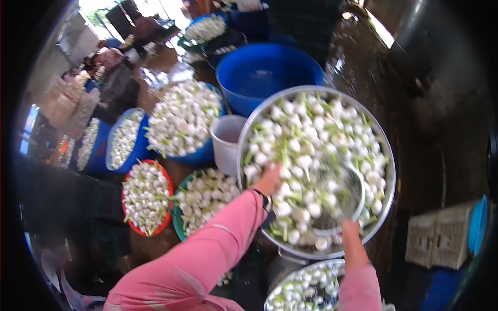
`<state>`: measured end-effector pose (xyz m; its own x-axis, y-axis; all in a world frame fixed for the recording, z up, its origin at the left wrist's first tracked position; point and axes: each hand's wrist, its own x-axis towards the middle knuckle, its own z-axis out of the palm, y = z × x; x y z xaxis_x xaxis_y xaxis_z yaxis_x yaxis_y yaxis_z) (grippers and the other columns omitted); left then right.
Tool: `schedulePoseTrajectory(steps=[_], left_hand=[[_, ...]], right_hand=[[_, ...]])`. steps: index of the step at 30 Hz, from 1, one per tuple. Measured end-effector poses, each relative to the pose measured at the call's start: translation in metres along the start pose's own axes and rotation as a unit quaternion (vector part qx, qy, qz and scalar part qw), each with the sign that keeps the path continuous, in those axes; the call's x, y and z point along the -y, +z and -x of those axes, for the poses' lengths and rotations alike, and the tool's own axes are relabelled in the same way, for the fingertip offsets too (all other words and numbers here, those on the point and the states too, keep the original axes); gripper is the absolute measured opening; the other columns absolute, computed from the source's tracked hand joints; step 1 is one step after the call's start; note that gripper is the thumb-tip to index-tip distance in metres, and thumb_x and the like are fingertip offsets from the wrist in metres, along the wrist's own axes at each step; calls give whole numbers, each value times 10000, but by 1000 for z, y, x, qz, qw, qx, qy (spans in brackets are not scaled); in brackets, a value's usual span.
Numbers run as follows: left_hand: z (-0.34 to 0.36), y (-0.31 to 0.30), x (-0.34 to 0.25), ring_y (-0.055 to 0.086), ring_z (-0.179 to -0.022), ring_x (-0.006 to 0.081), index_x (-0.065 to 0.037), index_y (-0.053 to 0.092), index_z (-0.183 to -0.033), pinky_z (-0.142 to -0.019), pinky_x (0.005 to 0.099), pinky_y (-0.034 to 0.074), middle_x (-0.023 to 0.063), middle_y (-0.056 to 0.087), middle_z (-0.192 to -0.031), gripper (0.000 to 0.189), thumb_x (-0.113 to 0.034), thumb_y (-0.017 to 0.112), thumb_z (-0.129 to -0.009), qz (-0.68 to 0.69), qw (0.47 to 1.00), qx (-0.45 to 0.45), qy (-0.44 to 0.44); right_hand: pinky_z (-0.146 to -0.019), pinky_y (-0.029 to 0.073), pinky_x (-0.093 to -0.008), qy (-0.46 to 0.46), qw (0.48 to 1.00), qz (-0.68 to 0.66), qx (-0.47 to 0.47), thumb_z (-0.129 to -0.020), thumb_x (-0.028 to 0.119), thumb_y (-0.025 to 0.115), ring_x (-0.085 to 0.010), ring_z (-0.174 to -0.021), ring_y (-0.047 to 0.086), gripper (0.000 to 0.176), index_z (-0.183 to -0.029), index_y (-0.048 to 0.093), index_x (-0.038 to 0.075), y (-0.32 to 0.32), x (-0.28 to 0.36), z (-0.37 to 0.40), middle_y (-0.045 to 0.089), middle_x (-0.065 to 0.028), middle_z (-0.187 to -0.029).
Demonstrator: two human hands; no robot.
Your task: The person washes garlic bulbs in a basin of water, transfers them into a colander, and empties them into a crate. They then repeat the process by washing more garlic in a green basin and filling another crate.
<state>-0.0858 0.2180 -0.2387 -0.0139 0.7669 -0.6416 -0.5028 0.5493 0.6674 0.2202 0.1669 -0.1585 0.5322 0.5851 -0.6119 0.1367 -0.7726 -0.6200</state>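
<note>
Onions [311,129] are seemingly being scooped: colander [337,194] clasped by right hand [343,228], left hand [267,179] buried among them, grip untellable; a level lift is needed.

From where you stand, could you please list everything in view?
large steel basin: one, silver, centre right
white bulbs: many, white with green stems, filling the basins
second steel basin: one, silver, bottom centre
blue tub: one, blue, behind the large basin
white bucket: one, white, left of it
blue basins: three, blue, left
red basin: one, red, lower left
green basin: one, green, beside the red
crate: one, whitish, lower right
metal strainer: one, silver, over the large basin
left hand: one, pink sleeve, on the bulbs
right hand: one, pink sleeve, gripping the strainer
</note>
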Motion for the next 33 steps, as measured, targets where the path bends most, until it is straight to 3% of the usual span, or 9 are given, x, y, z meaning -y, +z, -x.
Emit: schedulePoseTrajectory(steps=[2,6,7,9,12,15,17,24,33], left_hand=[[-44,-9,25,386,-1043,209,-59,205,-1253,-873,302,309,124,372,-1185,660,-319,535,-744,-38,994,-85,55],[22,49,-15,318,-1131,215,-96,132,-1287,-915,311,278,146,291,-1262,712,-320,527,-740,-180,982,-40,-40],[-5,42,16,262,-1174,287,-156,191,-1280,-943,354,245,167,189,-1308,666,-378,504,-735,-316,938,10,139],[56,87,-15,169,-1201,353,-133,255,-1258,-964,359,204,223,63,-1318,675,-505,436,-725,-578,809,36,98],[72,95,-14,173,-1204,342,-125,260,-1254,-965,349,204,250,87,-1304,660,-497,431,-736,-598,785,113,117],[89,71,-45,384,-1076,331,-49,403,-1149,-910,367,288,234,408,-1138,555,-455,416,-770,-525,822,127,179],[96,43,-54,505,-787,357,-17,535,-745,-699,412,400,183,541,-774,238,-202,392,-786,-633,662,29,400],[123,31,-71,373,-1088,221,-67,331,-1197,-927,320,266,120,373,-1199,404,-289,296,-861,-263,956,70,107],[206,58,-102,282,-1155,185,-80,128,-1290,-965,304,225,92,243,-1286,606,-326,413,-816,100,949,294,50]], right_hand=[[-478,485,-448,12,958,-151,242,-683,10,438,-286,-768,529,546,-1185,328,193,-21,1,18,503,-107,-963],[-432,475,-482,72,978,-115,159,-611,-38,399,-342,-688,508,679,-1218,200,191,24,-15,5,418,-156,-942],[-457,469,-490,83,973,-137,167,-590,-27,417,-351,-676,498,637,-1178,259,160,43,-40,-31,413,-176,-916],[-483,455,-511,114,965,-186,147,-605,6,416,-359,-680,504,424,-1021,353,62,60,-37,-18,435,-179,-872],[-511,444,-497,187,940,-247,142,-600,16,417,-363,-681,512,318,-917,411,-12,75,-38,-9,456,-172,-858],[-503,448,-458,196,913,-314,169,-600,19,425,-335,-687,521,264,-861,430,-24,61,-43,20,473,-154,-828],[-473,434,-395,217,879,-386,178,-611,36,453,-277,-641,511,132,-742,455,17,54,-49,31,480,-113,-738],[-448,433,-393,138,891,-415,124,-611,2,474,-234,-504,459,54,-598,442,44,-7,-42,90,438,-74,-629],[-575,461,-381,-20,899,-389,199,-583,-54,455,-235,-660,513,392,-971,419,-18,-58,-60,179,483,-94,-803]])
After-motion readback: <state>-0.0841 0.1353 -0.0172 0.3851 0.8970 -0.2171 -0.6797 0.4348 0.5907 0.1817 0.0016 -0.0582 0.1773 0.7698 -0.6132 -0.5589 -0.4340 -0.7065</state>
